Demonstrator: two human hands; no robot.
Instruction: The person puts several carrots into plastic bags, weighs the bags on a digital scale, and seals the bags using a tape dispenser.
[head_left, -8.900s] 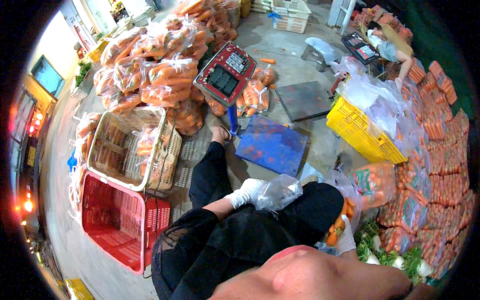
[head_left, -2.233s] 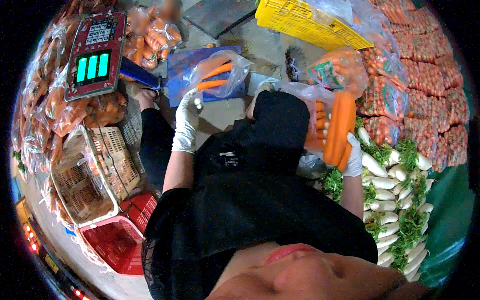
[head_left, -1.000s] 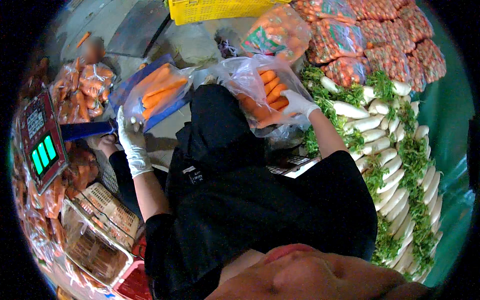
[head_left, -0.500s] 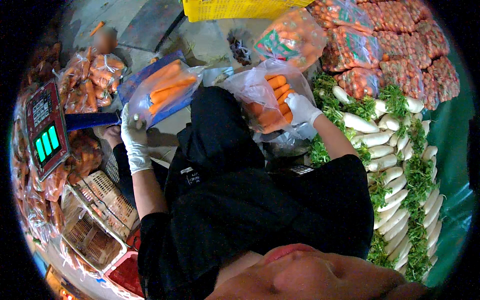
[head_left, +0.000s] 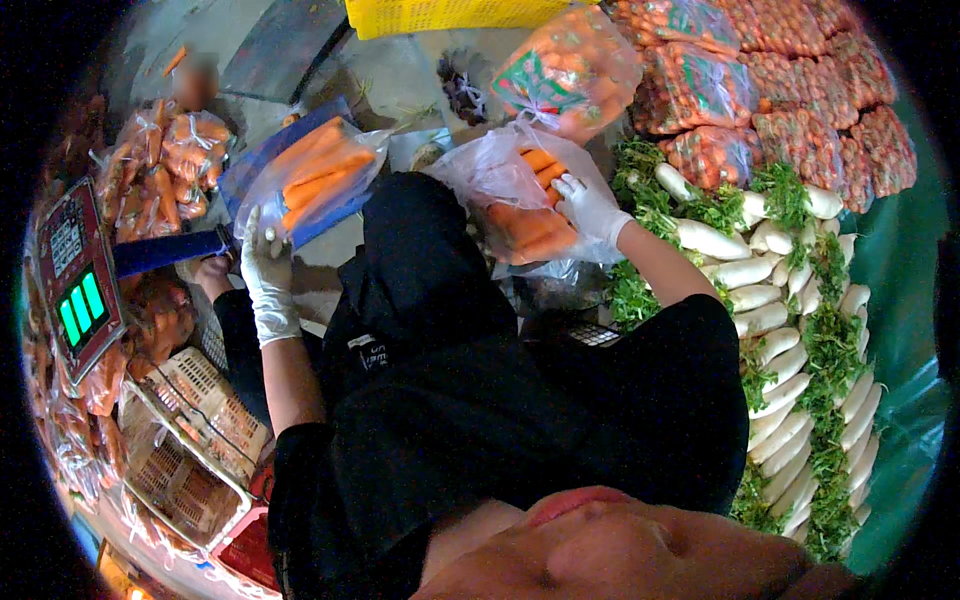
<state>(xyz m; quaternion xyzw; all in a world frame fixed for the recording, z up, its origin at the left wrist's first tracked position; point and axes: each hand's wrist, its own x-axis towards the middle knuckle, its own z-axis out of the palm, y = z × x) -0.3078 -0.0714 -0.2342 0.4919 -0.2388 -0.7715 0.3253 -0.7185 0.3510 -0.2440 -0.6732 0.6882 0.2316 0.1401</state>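
Pinching the lip of a clear plastic bag [head_left: 315, 180] at 10 o'clock in the head view, the gloved left hand [head_left: 264, 262] holds carrots [head_left: 318, 192] over a blue scale platform [head_left: 247, 163]. At 1 o'clock, the gloved right hand [head_left: 592, 205] bends its fingers over carrots inside a pinkish plastic bag [head_left: 495, 180]; whether they grip cannot be told. Carrots should prove stiff, smooth and best grasped mid-length; the thin bags, limp and slippery, by the lip. A cream crate [head_left: 240, 503], at 8 o'clock, adjoins a red crate [head_left: 250, 548]; farther out at 10, knotted bags [head_left: 165, 175] contain carrots.
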